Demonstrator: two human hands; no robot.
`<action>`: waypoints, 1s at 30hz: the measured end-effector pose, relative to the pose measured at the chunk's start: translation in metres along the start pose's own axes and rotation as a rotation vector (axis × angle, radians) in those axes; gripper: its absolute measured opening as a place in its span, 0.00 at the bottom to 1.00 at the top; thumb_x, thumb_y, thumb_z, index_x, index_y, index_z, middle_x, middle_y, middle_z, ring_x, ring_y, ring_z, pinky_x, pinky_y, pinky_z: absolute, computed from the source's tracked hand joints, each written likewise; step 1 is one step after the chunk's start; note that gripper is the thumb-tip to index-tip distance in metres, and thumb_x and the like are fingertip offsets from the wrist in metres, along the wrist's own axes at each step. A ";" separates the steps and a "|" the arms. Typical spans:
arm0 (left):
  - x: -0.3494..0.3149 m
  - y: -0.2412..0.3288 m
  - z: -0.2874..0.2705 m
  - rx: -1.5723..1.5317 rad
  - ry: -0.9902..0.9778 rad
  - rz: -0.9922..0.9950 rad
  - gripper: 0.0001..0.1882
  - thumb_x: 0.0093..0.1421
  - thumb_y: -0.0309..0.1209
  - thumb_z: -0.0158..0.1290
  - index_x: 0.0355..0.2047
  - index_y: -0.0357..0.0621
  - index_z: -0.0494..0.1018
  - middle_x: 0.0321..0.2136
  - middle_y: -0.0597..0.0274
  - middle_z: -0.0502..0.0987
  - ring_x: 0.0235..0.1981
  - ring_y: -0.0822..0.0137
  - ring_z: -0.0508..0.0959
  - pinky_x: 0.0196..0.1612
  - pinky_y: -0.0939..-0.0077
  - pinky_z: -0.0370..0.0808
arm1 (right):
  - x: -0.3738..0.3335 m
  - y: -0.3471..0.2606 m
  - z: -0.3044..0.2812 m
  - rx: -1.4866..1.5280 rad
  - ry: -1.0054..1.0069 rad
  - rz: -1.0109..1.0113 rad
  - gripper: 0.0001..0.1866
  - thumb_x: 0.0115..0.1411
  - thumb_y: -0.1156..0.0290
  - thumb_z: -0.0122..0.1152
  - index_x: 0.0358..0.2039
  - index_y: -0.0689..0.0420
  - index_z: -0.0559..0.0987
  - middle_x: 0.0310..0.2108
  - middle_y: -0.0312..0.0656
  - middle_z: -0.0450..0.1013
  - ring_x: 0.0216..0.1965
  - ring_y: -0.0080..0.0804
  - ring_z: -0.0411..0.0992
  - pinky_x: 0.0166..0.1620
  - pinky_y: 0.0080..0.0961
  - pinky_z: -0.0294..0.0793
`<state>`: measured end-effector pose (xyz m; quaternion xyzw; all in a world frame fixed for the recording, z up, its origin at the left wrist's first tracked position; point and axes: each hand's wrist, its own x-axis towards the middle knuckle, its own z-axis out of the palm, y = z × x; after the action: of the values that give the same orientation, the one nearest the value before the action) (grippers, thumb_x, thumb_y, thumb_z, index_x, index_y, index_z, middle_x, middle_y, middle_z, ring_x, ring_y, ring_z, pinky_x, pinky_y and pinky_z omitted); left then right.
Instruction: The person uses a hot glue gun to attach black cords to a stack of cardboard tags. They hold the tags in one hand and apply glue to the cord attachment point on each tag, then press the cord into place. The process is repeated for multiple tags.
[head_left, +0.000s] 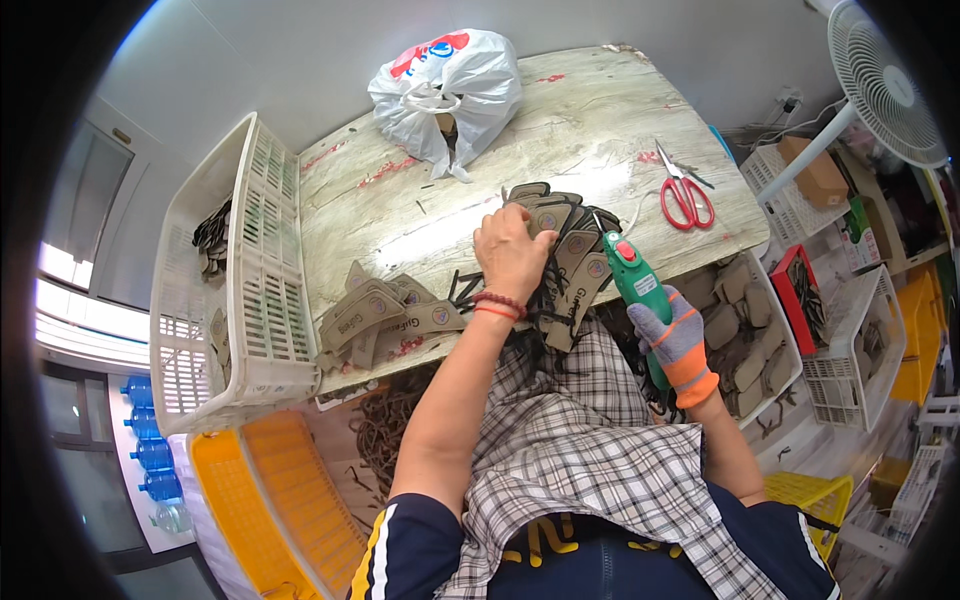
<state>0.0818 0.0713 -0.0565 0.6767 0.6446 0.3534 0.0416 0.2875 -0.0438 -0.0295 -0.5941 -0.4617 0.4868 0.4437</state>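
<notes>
My bare left hand (514, 252), with a red bead bracelet at the wrist, is closed with bent fingers on a fanned bundle of khaki fabric tabs (578, 262) with black edges and straps. The bundle lies at the table's front edge and hangs partly over my lap. My right hand (674, 340), in a grey and orange glove, is wrapped round a green handheld power tool (636, 275) with a red button. The tool's thin tip points at the right side of the bundle. Left of my forearm lies a loose pile of similar khaki tabs (375, 315).
Red-handled scissors (687, 203) lie on the table (600, 110) at the right. A tied white plastic bag (480, 90) stands at the back. A white crate (270, 310) borders the left side. A white bin of khaki pieces (752, 340) sits lower right. A fan (890, 85) stands far right.
</notes>
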 end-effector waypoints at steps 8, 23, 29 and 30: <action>0.011 -0.009 0.005 -0.570 0.173 -0.244 0.07 0.46 0.26 0.58 0.26 0.41 0.72 0.28 0.63 0.70 0.29 0.65 0.70 0.34 0.71 0.67 | 0.002 -0.004 0.010 -0.008 0.021 -0.030 0.22 0.49 0.60 0.68 0.37 0.62 0.74 0.20 0.32 0.69 0.19 0.15 0.63 0.22 0.16 0.64; 0.002 0.021 -0.062 -1.552 0.251 -0.691 0.09 0.50 0.24 0.60 0.31 0.40 0.71 0.25 0.65 0.77 0.22 0.76 0.75 0.25 0.85 0.69 | 0.007 -0.036 0.051 -0.139 -0.109 -0.058 0.27 0.47 0.57 0.69 0.41 0.63 0.73 0.23 0.36 0.72 0.22 0.19 0.69 0.26 0.17 0.69; -0.006 0.026 -0.055 -1.564 0.149 -0.756 0.07 0.52 0.25 0.58 0.30 0.41 0.72 0.26 0.65 0.77 0.24 0.76 0.75 0.27 0.84 0.69 | 0.003 -0.042 0.047 0.009 -0.155 0.018 0.24 0.48 0.60 0.68 0.40 0.62 0.72 0.21 0.34 0.71 0.20 0.16 0.67 0.23 0.15 0.67; -0.008 0.024 -0.053 -1.559 0.129 -0.767 0.06 0.53 0.25 0.57 0.31 0.41 0.71 0.27 0.64 0.77 0.25 0.74 0.76 0.29 0.83 0.71 | 0.003 -0.040 0.047 0.001 -0.146 0.005 0.24 0.48 0.60 0.68 0.40 0.62 0.72 0.20 0.34 0.71 0.20 0.16 0.67 0.23 0.15 0.67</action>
<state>0.0743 0.0387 -0.0085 0.1699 0.4035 0.6933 0.5725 0.2366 -0.0302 0.0029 -0.5580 -0.4911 0.5303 0.4077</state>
